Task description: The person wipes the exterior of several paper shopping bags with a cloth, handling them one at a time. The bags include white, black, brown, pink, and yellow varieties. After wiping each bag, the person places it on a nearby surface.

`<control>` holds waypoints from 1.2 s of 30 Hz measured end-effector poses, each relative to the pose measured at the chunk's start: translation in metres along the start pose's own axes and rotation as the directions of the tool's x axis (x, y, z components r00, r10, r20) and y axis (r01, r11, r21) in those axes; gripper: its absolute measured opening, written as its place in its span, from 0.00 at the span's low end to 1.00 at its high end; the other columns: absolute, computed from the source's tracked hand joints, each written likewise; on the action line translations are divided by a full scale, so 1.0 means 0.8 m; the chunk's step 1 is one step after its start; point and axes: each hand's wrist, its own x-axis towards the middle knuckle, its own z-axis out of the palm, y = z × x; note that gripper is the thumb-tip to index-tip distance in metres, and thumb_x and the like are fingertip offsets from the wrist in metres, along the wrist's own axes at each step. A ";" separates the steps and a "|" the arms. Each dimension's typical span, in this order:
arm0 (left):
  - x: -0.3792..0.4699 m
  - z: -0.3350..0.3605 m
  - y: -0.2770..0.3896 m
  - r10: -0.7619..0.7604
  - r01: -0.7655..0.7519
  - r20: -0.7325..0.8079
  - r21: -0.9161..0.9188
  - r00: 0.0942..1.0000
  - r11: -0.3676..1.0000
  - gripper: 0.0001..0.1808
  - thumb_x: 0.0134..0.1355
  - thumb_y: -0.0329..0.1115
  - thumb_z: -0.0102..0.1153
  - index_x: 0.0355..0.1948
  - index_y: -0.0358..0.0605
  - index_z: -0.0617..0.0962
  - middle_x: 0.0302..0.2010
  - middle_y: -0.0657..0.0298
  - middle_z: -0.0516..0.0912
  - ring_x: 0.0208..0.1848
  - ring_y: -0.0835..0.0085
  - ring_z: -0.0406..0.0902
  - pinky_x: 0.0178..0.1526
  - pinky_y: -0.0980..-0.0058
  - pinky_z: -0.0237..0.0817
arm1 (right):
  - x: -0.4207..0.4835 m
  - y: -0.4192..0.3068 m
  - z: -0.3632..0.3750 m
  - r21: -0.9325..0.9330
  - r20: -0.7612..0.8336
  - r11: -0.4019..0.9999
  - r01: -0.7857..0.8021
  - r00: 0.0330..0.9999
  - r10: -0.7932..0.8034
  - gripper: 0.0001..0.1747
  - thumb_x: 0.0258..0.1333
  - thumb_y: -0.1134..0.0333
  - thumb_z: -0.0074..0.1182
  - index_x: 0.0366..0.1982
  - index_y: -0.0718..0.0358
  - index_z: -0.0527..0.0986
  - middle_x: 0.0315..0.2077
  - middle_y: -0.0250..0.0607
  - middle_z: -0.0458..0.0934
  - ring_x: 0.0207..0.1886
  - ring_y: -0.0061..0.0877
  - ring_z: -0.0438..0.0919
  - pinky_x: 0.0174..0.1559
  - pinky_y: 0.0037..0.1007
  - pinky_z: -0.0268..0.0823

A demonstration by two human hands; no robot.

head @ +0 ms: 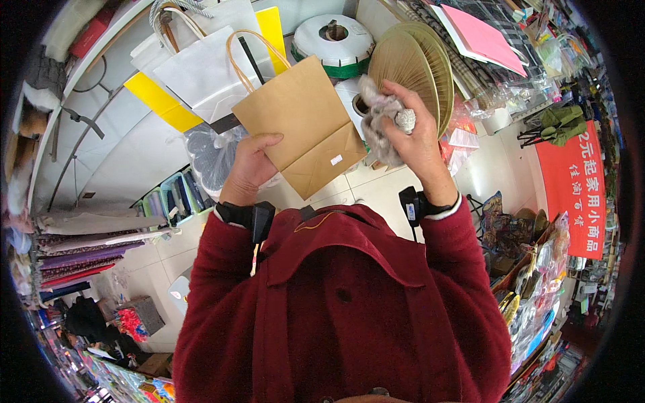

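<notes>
My left hand (pixel 253 160) grips the left edge of a brown kraft paper bag (pixel 302 116), thumb on its front face. The bag is tilted, with its twisted paper handle toward the upper left and a small white label near its base. A crumpled grey cloth (pixel 380 121) is bunched in my right hand (pixel 415 128), just off the bag's right side. Behind the brown bag stand white paper bags (pixel 201 70) with rope and paper handles. Palm-leaf fans (pixel 408 65) rise behind my right hand.
A large white roll (pixel 332 43) with a green lower edge stands at the back. Yellow bags (pixel 164 103) flank the white ones. Folded fabrics (pixel 90 252) are stacked at left, beside baskets of goods (pixel 179 196). A pink sheet (pixel 484 38) lies at upper right; a red banner with writing (pixel 572 191) hangs at right.
</notes>
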 end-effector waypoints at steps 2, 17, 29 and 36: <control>0.002 0.004 0.006 0.027 -0.027 0.016 0.014 1.000 1.000 0.31 0.59 0.26 0.53 0.65 0.31 0.67 0.62 0.48 0.75 0.63 0.53 0.75 0.66 0.55 0.65 | -0.009 0.001 -0.008 0.266 0.202 0.924 -0.275 0.953 0.225 0.40 0.50 0.74 0.58 0.68 0.65 0.63 0.58 0.44 0.74 0.58 0.28 0.74 0.63 0.32 0.64; -0.007 0.040 0.001 -0.069 0.028 0.136 0.284 0.988 0.958 0.29 0.63 0.28 0.56 0.66 0.34 0.68 0.61 0.52 0.76 0.61 0.62 0.76 0.63 0.63 0.69 | -0.036 0.016 0.010 0.361 0.580 0.636 -0.682 0.699 0.419 0.27 0.55 0.64 0.62 0.55 0.70 0.74 0.46 0.40 0.83 0.47 0.24 0.80 0.53 0.28 0.69; -0.006 0.040 -0.018 -0.048 0.044 0.022 0.143 0.999 0.989 0.26 0.72 0.32 0.52 0.68 0.36 0.65 0.64 0.53 0.73 0.64 0.60 0.74 0.63 0.59 0.68 | -0.011 -0.036 0.003 0.492 0.092 0.814 -0.309 0.948 0.305 0.28 0.55 0.72 0.59 0.59 0.66 0.71 0.49 0.41 0.80 0.49 0.24 0.79 0.53 0.28 0.72; 0.012 0.069 -0.027 0.060 -0.063 0.081 0.039 0.995 0.997 0.22 0.70 0.28 0.48 0.65 0.37 0.69 0.60 0.55 0.76 0.60 0.63 0.76 0.60 0.62 0.70 | -0.014 -0.079 0.062 -0.092 0.237 0.834 0.545 0.825 -0.513 0.30 0.43 0.71 0.65 0.54 0.54 0.76 0.55 0.45 0.75 0.56 0.42 0.75 0.58 0.40 0.69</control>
